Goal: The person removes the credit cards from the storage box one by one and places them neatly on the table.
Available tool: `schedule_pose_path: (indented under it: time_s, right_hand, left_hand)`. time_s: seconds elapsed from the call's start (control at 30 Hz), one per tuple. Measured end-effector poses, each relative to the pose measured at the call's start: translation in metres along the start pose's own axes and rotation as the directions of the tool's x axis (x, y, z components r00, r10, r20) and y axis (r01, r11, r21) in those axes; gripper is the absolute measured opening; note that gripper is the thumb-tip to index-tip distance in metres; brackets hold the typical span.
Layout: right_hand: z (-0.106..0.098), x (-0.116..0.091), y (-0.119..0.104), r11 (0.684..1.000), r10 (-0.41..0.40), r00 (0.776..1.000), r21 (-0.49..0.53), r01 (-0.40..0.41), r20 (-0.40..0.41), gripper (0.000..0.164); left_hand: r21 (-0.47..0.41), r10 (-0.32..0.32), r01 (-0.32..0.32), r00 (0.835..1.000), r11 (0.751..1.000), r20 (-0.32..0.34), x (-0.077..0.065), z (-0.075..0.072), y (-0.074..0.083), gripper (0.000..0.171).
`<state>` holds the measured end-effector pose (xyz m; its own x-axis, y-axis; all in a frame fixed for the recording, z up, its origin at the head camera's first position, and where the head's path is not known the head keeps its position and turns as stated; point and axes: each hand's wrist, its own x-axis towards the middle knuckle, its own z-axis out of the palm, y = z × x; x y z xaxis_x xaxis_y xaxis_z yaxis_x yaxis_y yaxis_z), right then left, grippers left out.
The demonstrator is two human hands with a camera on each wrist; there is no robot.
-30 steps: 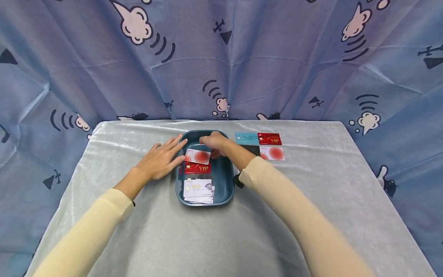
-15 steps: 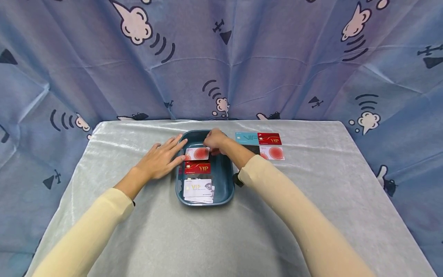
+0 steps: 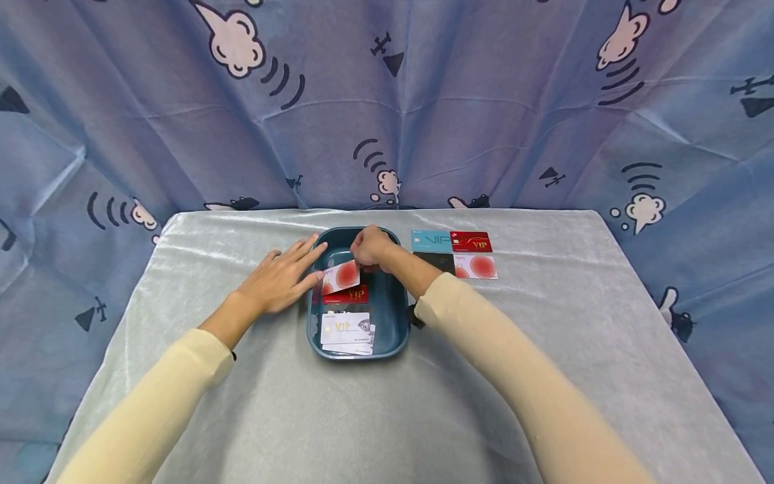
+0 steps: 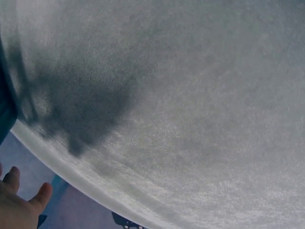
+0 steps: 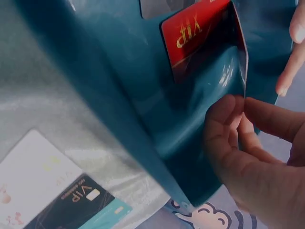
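A teal tray (image 3: 390, 336) stands on the table with several cards in it. My right hand (image 3: 371, 247) is inside its far end, pinching a white card with red circles (image 3: 342, 276) by one edge between thumb and fingers. In the right wrist view that card (image 5: 242, 52) is seen nearly edge-on, raised from the tray floor. Below it lies a red VIP card (image 3: 357, 294), partly covered. White VIP cards (image 3: 345, 329) overlap at the near end. My left hand (image 3: 281, 277) rests with straight fingers on the tray's left rim.
Right of the tray lie a light blue VIP card (image 3: 431, 240), a red VIP card (image 3: 471, 242), a black card (image 3: 437, 261) and a white card with red circles (image 3: 476, 267). A white card (image 5: 35, 171) shows beside them in the right wrist view. A patterned curtain (image 3: 387, 101) hangs behind the table.
The white card with red circles has turned in my right hand; its right end is now higher and tilted. My left hand has stayed at the tray's rim.
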<state>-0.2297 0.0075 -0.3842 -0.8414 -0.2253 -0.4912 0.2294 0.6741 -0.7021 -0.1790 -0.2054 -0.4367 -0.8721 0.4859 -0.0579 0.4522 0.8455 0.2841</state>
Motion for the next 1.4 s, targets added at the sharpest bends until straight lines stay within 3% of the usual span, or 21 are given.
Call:
schedule_pose_path:
  time_s: [0.67, 1.4]
  right_hand:
    - [-0.043, -0.017, -0.004, 0.997, -0.04, 0.999, -0.058, 0.041, 0.021, 0.027]
    - [-0.11, -0.035, 0.029, 0.993, -0.023, 1.0, -0.114, 0.024, 0.017, 0.026]
  left_hand:
    - [-0.007, -0.028, 0.028, 0.999, 1.0, 0.02, 0.0, -0.003, 0.004, 0.067]
    - [0.002, 0.0, 0.0, 1.0, 1.0, -0.001, 0.0, -0.001, 0.003, 0.066]
